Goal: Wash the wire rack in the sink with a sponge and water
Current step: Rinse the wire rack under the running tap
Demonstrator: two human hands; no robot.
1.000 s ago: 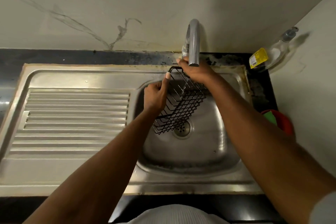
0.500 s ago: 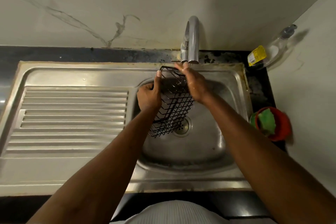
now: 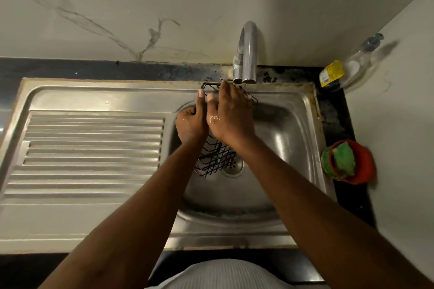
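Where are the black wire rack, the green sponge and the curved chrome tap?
Black wire rack point(image 3: 215, 163), head view: lower mesh end.
Green sponge point(image 3: 342, 157), head view: its top face.
Curved chrome tap point(image 3: 250, 54), head view: the spout.

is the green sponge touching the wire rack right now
Apart. Head view: the green sponge sits in the red bowl beside the sink; the wire rack is over the sink, well clear of it.

Both forearms are reaching forward and converging, the wrists coming close together. The left hand point(image 3: 191, 123) is gripping the wire rack point(image 3: 216, 159) by its side, thumb stretching up along the frame. The right hand point(image 3: 231, 119) is lying over the rack's upper part, fingers point(image 3: 226, 91) extending flat, its back glistening wet.
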